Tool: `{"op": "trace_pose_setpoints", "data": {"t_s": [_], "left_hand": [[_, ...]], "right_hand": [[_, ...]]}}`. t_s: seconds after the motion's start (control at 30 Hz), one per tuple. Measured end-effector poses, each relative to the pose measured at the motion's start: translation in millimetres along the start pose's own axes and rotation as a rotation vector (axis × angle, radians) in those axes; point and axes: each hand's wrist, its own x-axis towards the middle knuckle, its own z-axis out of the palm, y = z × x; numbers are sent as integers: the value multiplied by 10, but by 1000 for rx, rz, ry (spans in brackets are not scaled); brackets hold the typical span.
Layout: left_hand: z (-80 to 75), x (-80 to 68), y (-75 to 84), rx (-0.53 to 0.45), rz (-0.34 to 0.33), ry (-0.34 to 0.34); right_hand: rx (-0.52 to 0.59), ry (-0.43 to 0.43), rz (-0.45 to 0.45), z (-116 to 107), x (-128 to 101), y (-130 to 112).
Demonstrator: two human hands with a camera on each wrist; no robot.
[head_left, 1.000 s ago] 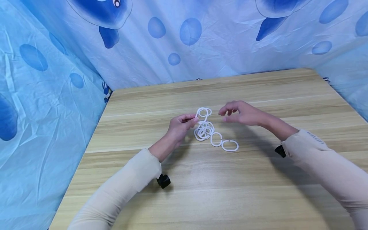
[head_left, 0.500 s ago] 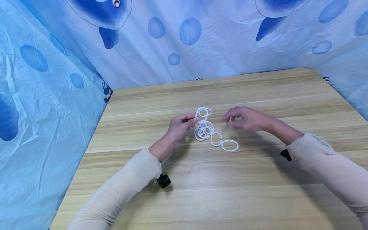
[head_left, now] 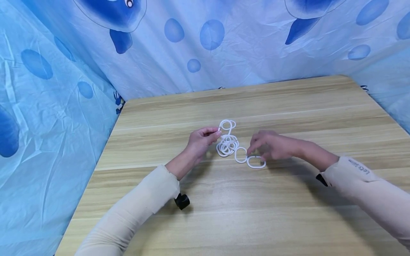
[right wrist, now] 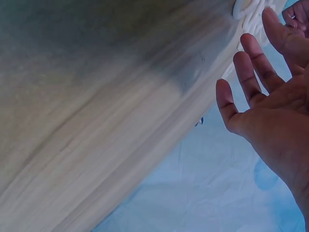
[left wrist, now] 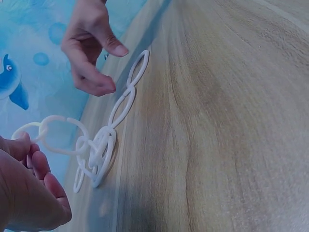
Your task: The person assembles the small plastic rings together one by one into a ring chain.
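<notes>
A chain of white plastic links (head_left: 228, 145) lies on the wooden table, bunched in the middle. Two of its links trail off to the right, the last one (head_left: 256, 167) lying sideways. My left hand (head_left: 201, 140) pinches a link at the chain's far left end between thumb and forefinger; in the left wrist view that link (left wrist: 55, 118) is lifted above the heap. Over the trailing links hovers my right hand (head_left: 273, 145), thumb and fingers apart, fingertips close above the last link. In the right wrist view its fingers (right wrist: 245, 77) are spread, with nothing between them.
The wooden table (head_left: 224, 213) extends around the chain on all sides. Behind it and to the left hangs a blue curtain (head_left: 153, 64) with whale and bubble prints. A small black device (head_left: 182, 201) is strapped under the left wrist.
My right hand has come down and toward me, from beside the top of the chain to over the trailing links. The left hand and the chain stay where they were.
</notes>
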Motion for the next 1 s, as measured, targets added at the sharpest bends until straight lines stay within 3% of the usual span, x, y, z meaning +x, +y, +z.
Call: {"op": "trace_pose_setpoints", "data": {"t_s": [0.27, 1.0], "left_hand": [[4, 2, -11, 8, 5, -12], [42, -11, -8, 3, -4, -13]], "right_hand": [[-64, -59, -10, 90, -51, -32], [-133, 33, -16, 168, -105, -12]]}}
